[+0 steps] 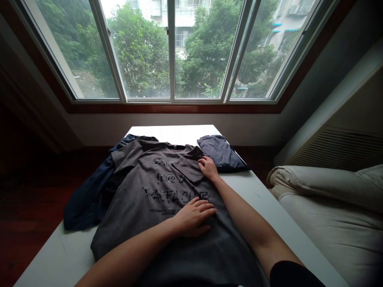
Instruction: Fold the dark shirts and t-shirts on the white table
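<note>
A dark grey T-shirt (pixel 131 199) with black lettering lies spread face up on the white table, its collar toward the window. The sleeve on its right side looks folded in over the chest. My left hand (pixel 195 217) rests flat on the middle of the shirt, fingers stretched out over the lower lettering. Farther up, my right hand (pixel 208 167) lies on the shirt's right edge near the shoulder, its fingers slightly bent and apart. Nothing shows gripped in either hand. The shirt's near end runs out of the bottom of the view.
A folded dark blue-grey garment (pixel 221 151) lies at the table's far right. Dark navy clothing (pixel 86 199) hangs partly over the left edge. The white table (pixel 269 211) stands before a window (pixel 172 52). To the right is a pale cushioned seat (pixel 332 223).
</note>
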`<state>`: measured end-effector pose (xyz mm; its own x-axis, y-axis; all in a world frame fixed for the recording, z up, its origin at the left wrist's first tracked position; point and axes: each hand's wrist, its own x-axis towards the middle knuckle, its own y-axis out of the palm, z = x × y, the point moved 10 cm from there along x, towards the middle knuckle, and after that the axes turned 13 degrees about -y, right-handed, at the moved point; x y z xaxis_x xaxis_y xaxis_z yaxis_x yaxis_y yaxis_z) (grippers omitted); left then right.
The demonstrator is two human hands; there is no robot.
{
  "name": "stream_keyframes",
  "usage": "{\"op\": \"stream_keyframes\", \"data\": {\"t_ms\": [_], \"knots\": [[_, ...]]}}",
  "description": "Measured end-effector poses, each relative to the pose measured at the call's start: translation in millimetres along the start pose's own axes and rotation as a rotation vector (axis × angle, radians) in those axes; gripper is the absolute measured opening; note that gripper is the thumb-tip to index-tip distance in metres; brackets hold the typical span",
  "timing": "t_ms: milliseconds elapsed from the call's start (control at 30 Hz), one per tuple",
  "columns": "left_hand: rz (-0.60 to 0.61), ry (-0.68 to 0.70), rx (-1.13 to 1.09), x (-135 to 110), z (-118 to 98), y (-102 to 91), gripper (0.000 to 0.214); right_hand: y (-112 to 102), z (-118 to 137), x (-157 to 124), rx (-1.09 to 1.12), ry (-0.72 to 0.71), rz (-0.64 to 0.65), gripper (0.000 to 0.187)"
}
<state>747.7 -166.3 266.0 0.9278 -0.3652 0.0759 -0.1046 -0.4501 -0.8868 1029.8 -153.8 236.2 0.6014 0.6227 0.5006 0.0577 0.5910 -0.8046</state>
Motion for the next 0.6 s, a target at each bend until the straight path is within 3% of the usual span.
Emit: {"op": "stream_keyframes", "data": {"t_ms": [100, 367, 467, 600], "knots": [[-0.007, -0.011, -0.017, 0, 2, -1.1, 0.069, 0, 1, 1, 0.005, -0.015, -0.002, 0.025], [-0.093, -0.028, 0.019, 1, 7, -4.5, 0.047, 2, 1, -1, 0.03, -0.034, -0.002, 0.026], [-0.191, -0.137, 0.037, 4, 26, -20.2, 0.04, -2, -2, 1, 0.068, -0.022, -0.051, 0.027], [-0.279, -0.351, 0.072, 3, 69, -40.0, 0.048, -17, -11, 16, 0.117, 0.046, -0.177, 0.037]]}}
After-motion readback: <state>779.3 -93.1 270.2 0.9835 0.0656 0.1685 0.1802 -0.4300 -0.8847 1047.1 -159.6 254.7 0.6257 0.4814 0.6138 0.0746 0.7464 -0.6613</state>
